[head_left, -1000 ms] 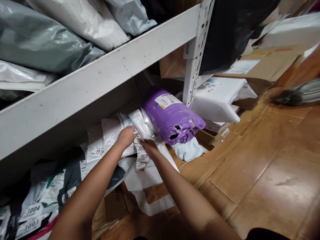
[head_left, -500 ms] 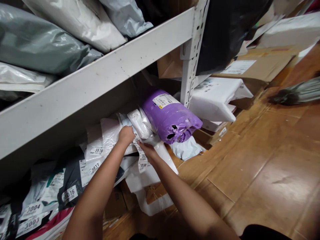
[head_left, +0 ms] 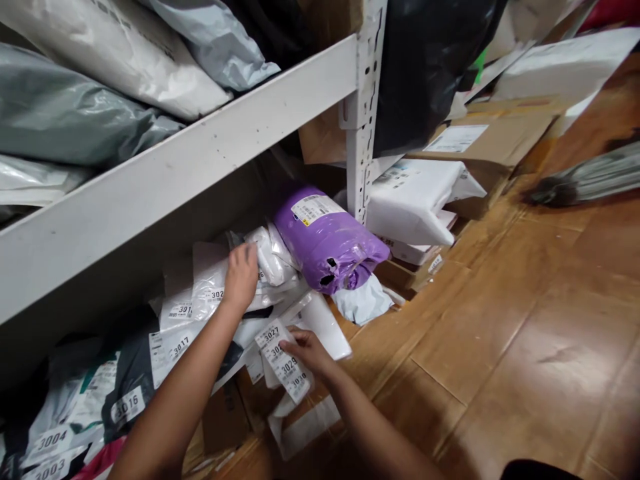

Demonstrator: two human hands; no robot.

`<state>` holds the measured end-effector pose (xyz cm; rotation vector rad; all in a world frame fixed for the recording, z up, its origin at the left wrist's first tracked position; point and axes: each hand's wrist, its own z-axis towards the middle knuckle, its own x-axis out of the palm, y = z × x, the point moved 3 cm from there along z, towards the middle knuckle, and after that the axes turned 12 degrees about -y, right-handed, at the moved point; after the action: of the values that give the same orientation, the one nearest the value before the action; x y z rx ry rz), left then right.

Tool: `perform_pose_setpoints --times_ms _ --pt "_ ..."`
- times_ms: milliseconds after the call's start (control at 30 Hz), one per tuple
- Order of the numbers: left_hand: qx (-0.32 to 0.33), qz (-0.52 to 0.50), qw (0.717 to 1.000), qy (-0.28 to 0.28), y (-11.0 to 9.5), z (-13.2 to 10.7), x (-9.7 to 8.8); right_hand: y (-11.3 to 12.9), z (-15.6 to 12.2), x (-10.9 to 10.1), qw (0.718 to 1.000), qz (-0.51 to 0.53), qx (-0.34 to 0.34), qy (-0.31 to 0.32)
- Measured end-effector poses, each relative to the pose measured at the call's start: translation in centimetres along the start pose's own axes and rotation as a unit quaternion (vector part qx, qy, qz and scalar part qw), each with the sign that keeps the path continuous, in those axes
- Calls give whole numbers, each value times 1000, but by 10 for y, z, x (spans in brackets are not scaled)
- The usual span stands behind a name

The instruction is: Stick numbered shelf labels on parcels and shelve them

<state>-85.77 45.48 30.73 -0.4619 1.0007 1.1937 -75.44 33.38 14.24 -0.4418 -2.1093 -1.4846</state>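
My left hand [head_left: 241,277] rests with curled fingers on a stack of white plastic mail parcels [head_left: 210,293] under the lower shelf. My right hand [head_left: 306,351] is lower and nearer to me. It pinches a fan of white number labels [head_left: 283,363] reading 3027, 3029 and 3030, fixed to flat white parcels [head_left: 320,327] that hang out over the floor. A rolled purple parcel [head_left: 327,240] with a printed label lies just to the right of the stack.
A white metal shelf beam [head_left: 190,167] runs overhead with grey and white bags on top. Its upright [head_left: 363,127] stands behind the purple parcel. Numbered parcels [head_left: 55,440] fill the lower left. White parcels and cardboard boxes [head_left: 495,137] sit at right on the wooden floor [head_left: 525,333].
My right hand has drawn down and toward me, pulling the labelled white parcels out from the stack. My left hand has slid slightly left and stays on the stack. The view has shifted a little.
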Motion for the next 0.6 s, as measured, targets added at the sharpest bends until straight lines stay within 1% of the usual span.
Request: perform_pose_setpoints --times_ms 33,67,100,133,233,300,333,400,467,600 --pt "67 -39 997 8 -2 -1 -1 7 1 0 999 -1 -25 21" --pt "122 -80 989 28 -3 -2 -1 15 3 1 998 4 -46 33" --pt "155 -117 980 49 -3 -2 -2 24 6 1 997 13 -64 37" --pt "163 -145 974 67 -1 -2 -4 32 9 2 996 17 -85 35" --pt "138 -167 972 95 3 4 -10 54 21 5 990 1 -141 10" --pt "113 -167 974 103 2 8 -13 62 31 9 988 -1 -155 -19" --pt "87 -174 975 104 1 9 -13 64 36 11 987 -1 -157 -43" --pt "19 -201 973 110 3 11 -9 66 47 14 982 -14 -165 -96" --pt "-38 -241 962 123 6 11 -3 67 57 15 973 -35 -177 -145" --pt "-77 -302 939 144 12 11 7 71 68 9 957 -59 -195 -208"
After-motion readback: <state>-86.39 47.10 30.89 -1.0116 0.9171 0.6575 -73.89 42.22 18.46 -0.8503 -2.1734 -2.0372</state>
